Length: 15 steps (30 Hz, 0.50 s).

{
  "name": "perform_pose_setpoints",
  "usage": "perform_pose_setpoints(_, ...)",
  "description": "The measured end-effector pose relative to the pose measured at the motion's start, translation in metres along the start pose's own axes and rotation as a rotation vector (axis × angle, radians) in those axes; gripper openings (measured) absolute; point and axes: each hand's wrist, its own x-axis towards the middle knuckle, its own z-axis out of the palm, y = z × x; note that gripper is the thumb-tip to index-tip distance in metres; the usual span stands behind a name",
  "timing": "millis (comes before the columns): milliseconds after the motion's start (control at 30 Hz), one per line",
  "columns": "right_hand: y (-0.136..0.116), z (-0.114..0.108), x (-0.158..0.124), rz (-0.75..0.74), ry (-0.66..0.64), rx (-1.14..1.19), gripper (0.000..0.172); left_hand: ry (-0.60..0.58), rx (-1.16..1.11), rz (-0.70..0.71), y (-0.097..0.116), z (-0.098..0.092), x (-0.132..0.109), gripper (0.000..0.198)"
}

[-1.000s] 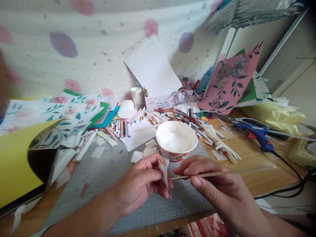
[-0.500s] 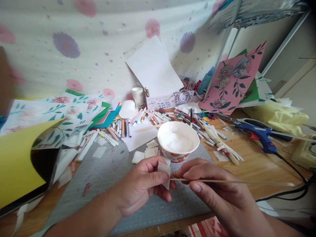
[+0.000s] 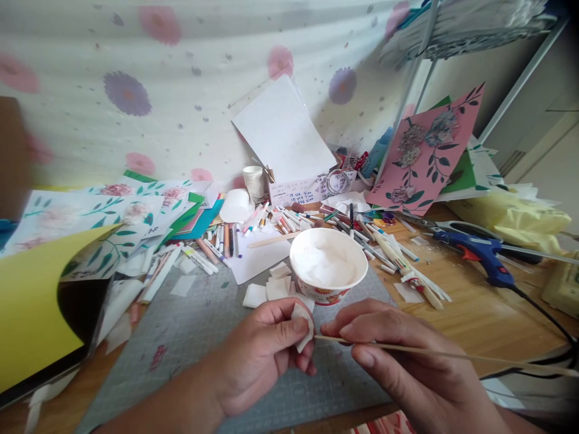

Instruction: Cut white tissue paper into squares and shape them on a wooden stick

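My left hand (image 3: 265, 352) pinches a small white paper piece (image 3: 302, 326) between thumb and fingers, just above the grey cutting mat (image 3: 194, 319). My right hand (image 3: 402, 367) is closed on a long thin wooden stick (image 3: 452, 355) whose tip meets the paper piece; the stick runs off to the right. Just behind both hands stands a white bowl (image 3: 329, 264) filled with white stuff, with several small white paper squares (image 3: 266, 289) lying on the mat to its left.
Many markers and pens (image 3: 253, 229) are strewn behind the bowl. A blue glue gun (image 3: 479, 256) and scissors lie at the right on the wooden table. A pink flower card (image 3: 425, 150) leans at the back right; yellow paper (image 3: 31, 301) over a dark tablet lies left.
The paper piece has been curled tighter against the stick's tip in my left fingers. The stick has tipped lower on its right end. The camera has shifted slightly.
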Motion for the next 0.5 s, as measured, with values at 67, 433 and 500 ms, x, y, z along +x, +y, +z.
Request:
perform_pose_setpoints(67, 0.0003, 0.0004, 0.0007, 0.002, -0.012, 0.013, 0.033, -0.007, -0.006, -0.006, -0.0005, 0.0002, 0.0002, 0.018)
perform_pose_setpoints(433, 0.0025, 0.001, -0.0015, -0.014, 0.03, -0.008, 0.031, 0.033, 0.012, -0.007, -0.0001, 0.0022, -0.0002, 0.022)
perform_pose_setpoints(500, 0.0014, 0.0009, -0.0013, -0.006, 0.037, -0.015, 0.03, 0.031, 0.009, -0.002, -0.0001, 0.0021, 0.0, 0.021)
